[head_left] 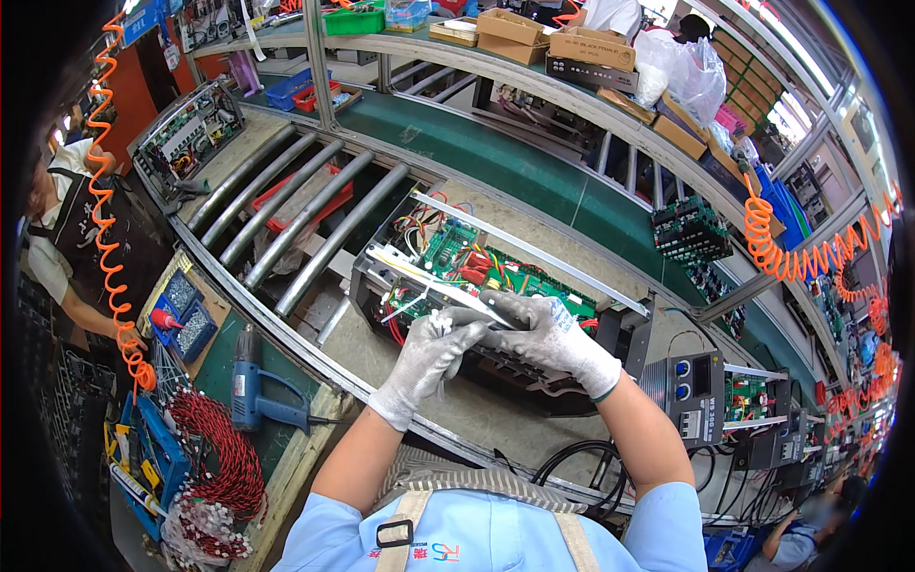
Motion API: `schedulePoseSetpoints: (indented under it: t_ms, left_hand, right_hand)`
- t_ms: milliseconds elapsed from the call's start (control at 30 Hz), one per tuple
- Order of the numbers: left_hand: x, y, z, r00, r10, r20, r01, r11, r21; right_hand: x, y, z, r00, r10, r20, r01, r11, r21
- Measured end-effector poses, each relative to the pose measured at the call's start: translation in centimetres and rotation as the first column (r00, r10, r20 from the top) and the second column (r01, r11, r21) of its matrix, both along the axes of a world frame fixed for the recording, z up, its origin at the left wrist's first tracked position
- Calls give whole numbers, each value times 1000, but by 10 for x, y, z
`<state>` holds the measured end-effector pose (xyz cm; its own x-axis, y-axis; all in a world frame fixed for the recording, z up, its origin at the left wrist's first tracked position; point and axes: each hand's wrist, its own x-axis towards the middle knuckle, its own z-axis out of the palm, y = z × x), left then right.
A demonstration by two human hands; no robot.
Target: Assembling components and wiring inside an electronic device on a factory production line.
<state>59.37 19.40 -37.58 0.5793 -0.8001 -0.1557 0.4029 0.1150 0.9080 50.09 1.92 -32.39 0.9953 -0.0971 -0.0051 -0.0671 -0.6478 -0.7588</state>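
Observation:
In front of me lies an open machine chassis with a green circuit board (pixel 534 279), bundled coloured wires (pixel 475 267) and a pale rail (pixel 534 240) along its far side. My left hand (pixel 431 362), in a grey-white work glove, is closed at the chassis's near edge, fingertips pinched together. Close beside it, my right hand (pixel 553 336), gloved alike, curls its fingers over the same edge, thumb side toward the left hand. Whatever the fingertips grip is too small or hidden to name. A thin white strip (pixel 412 303) shows just beyond the left hand.
Metal rollers (pixel 329 234) run to the left, with another open chassis (pixel 191 133) beyond. A blue heat gun (pixel 250 386), red-black wires (pixel 224 458) and blue screw bins (pixel 186 310) lie at left. More units (pixel 701 391) stand at right. Orange coiled hoses (pixel 762 234) hang down. A co-worker (pixel 71 238) is at far left.

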Motion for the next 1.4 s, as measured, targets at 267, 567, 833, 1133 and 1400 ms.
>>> schedulePoseSetpoints:
  t_ms: [267, 567, 833, 1133, 1400]
  left_hand:
    - [-3, -6, -1, 996, 89, 4, -89, 996, 31]
    - [3, -5, -7, 999, 43, 0, -43, 999, 25]
    - [-10, -24, -6, 922, 214, 323, -270, 953, 139]
    - [3, -30, -6, 281, 353, 893, -381, 895, -234]
    - [-16, 23, -11, 964, 133, 231, -119, 990, -73]
  right_hand:
    - [1, -12, -14, 990, 11, -137, 42, 926, 376]
    - [-2, -8, -8, 993, -12, -116, 54, 930, 362]
    - [-9, -4, -23, 970, 112, 217, -32, 940, -340]
    - [-4, 2, -20, 995, 67, 68, -41, 943, -330]
    - [-5, 6, -11, 996, 76, 56, -61, 970, -237]
